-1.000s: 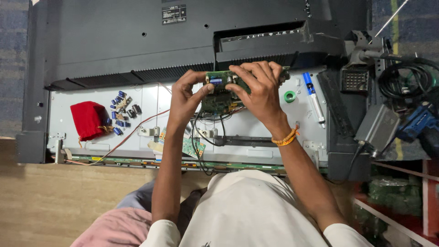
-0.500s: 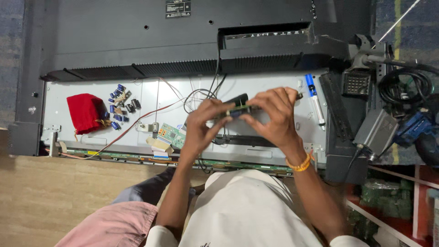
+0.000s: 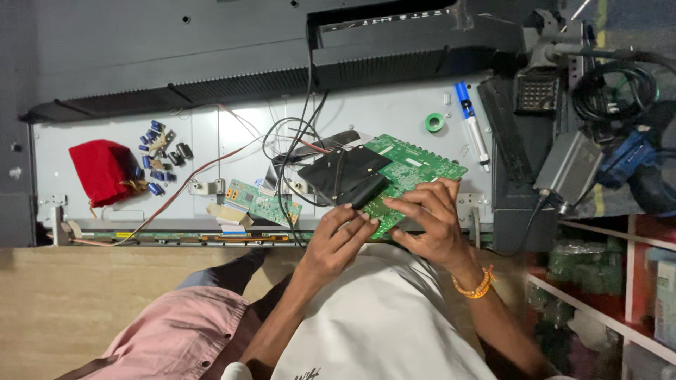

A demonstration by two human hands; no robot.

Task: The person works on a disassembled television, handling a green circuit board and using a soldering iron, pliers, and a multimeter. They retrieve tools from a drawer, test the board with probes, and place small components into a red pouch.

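A green circuit board (image 3: 412, 169) with a black square cover (image 3: 341, 172) on it is held just above the opened back of a flat television (image 3: 394, 116). My right hand (image 3: 426, 222) grips the board's near edge from the right. My left hand (image 3: 338, 236) pinches the board's lower left corner, below the black cover. Black and red wires (image 3: 292, 151) run from the television's upper part down to the board.
A smaller green board (image 3: 262, 203) with flat ribbon cables sits left of my hands. A red cloth pouch (image 3: 102, 171) and several blue capacitors (image 3: 156, 160) lie at far left. A green tape roll (image 3: 434, 122), a blue-and-white pen (image 3: 470, 125), a grey adapter (image 3: 567, 169) and coiled cables (image 3: 616, 88) lie to the right.
The board has turned from edge-on to lying flat with its green face and black cover up, and both hands have dropped toward its near edge.
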